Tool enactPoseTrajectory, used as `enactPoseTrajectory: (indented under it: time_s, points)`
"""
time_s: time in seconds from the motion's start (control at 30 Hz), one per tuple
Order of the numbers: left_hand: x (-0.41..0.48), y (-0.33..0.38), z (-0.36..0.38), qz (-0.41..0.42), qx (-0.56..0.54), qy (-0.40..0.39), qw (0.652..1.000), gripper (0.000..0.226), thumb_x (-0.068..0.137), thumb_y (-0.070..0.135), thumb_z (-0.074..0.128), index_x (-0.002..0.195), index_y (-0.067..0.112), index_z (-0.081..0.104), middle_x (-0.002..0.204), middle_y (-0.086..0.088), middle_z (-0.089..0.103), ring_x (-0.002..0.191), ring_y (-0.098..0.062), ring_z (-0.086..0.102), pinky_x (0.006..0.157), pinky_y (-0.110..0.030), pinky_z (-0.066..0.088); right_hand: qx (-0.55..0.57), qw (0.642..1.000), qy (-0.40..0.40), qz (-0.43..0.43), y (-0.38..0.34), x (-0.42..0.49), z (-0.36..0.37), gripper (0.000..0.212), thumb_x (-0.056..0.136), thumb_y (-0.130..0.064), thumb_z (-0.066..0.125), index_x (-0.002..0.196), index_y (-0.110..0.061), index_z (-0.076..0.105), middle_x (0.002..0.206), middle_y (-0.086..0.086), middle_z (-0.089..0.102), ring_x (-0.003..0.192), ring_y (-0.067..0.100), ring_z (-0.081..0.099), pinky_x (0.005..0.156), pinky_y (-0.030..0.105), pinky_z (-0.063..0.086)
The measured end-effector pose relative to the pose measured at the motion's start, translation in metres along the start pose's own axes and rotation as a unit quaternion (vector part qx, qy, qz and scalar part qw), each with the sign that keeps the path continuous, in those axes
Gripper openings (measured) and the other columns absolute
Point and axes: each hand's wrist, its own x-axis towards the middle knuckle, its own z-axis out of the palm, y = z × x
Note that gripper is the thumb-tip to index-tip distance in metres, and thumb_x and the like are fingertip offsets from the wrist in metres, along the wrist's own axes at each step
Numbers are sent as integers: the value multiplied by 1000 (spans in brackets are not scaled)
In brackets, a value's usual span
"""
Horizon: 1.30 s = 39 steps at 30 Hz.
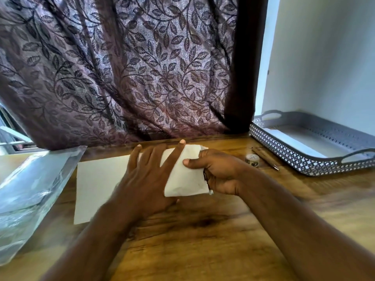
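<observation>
White paper sheet [97, 185] in the middle of the frame, flat on the wooden table [203, 240], its right end lifted and folded over toward the left. Folded flap [186, 177] raised a little off the table, pinched in the right hand [220, 171], thumb on top and the other fingers curled underneath. Left hand [146, 179] pressed down on the sheet just beside the flap, fingers straight and spread wide, tips pointing to the top of the frame, one finger lying along the flap's edge. Both arms coming in from the bottom of the frame.

Just right of the right hand, a small round pot [252, 159] with a pale lid on the table, and a thin pen [265, 159] lying next to it. Farther right, a grey tray [304, 159] with little holes in its sides and two handles, near the white wall [324, 57]. At the left edge of the frame, a big see-through container [30, 189], close to the sheet. Across the top, a purple curtain [132, 67] with a leaf pattern, hanging down to the back edge of the table.
</observation>
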Motion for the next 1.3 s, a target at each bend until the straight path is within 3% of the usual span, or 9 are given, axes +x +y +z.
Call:
enactPoseTrajectory:
  time_s: [0.17, 0.27, 0.33, 0.5, 0.73, 0.93, 1.07, 1.2, 1.3]
  points:
    - [1, -2, -6, -4, 12, 6, 1000, 110, 67, 63, 65, 159, 26, 17, 135, -6, 49, 121, -32, 50, 102, -51, 41, -34, 998, -11, -47, -8, -7, 0, 20, 100, -23, 61, 102, -10, 75, 101, 14, 76, 95, 34, 70, 94, 56, 52]
    - [-1, -12, -3, -36, 8, -14, 999, 114, 67, 64, 64, 160, 28, 8, 141, -4, 45, 125, -32, 47, 103, -51, 39, -50, 992, 49, -100, -14, -3, -13, 33, 103, -32, 55, 99, -4, 73, 88, 14, 76, 74, 26, 73, 74, 40, 61]
    - [-4, -22, -1, -62, 3, -25, 998, 117, 67, 68, 62, 160, 31, 0, 146, -3, 41, 128, -31, 45, 106, -52, 37, -96, 977, 124, -143, -13, 5, -29, 33, 106, -25, 51, 99, 1, 70, 87, 16, 77, 76, 29, 74, 76, 42, 60]
    - [-7, -41, 5, -108, -13, -53, 993, 132, 60, 67, 71, 158, 35, -12, 148, -5, 35, 130, -35, 42, 112, -58, 29, -426, 864, 220, -155, 2, 32, -65, 10, 92, -23, 69, 94, -16, 75, 94, -2, 74, 93, 19, 68, 83, 37, 54]
    - [-8, -46, 10, -131, -40, -57, 989, 136, 61, 70, 73, 154, 39, -22, 151, -4, 30, 136, -35, 36, 117, -58, 22, -669, 733, 124, -13, 9, 50, -57, 85, 74, -70, 73, 141, -23, 51, 136, 4, 52, 121, 26, 52, 97, 39, 50]
    - [-8, -50, 14, -150, -39, -42, 987, 134, 61, 71, 72, 157, 37, -15, 149, -6, 33, 134, -37, 39, 115, -61, 25, -529, 837, 140, 4, 10, 43, -66, 55, 77, -35, 86, 121, -16, 59, 120, 2, 63, 104, 19, 58, 76, 30, 47]
    - [-10, -57, 16, -169, -39, -45, 984, 138, 58, 74, 74, 157, 36, -14, 146, -7, 36, 133, -36, 39, 116, -61, 23, -447, 856, 251, -66, 10, 40, -75, 24, 87, -22, 77, 106, -16, 65, 103, 4, 68, 89, 20, 63, 59, 28, 46]
    - [-12, -62, 18, -183, -36, -32, 982, 139, 58, 73, 76, 158, 34, -12, 145, -8, 38, 132, -38, 40, 115, -62, 25, -256, 888, 340, -172, 7, 35, -81, 18, 95, -12, 67, 111, -11, 60, 101, 9, 67, 76, 28, 72, 65, 50, 62]
    - [-13, -65, 20, -191, -31, -32, 981, 140, 58, 75, 75, 158, 33, -13, 145, -8, 37, 132, -37, 39, 116, -62, 23, -146, 886, 378, -224, 3, 28, -84, 17, 98, -14, 62, 115, -15, 57, 101, 7, 67, 59, 22, 69, 49, 38, 58]
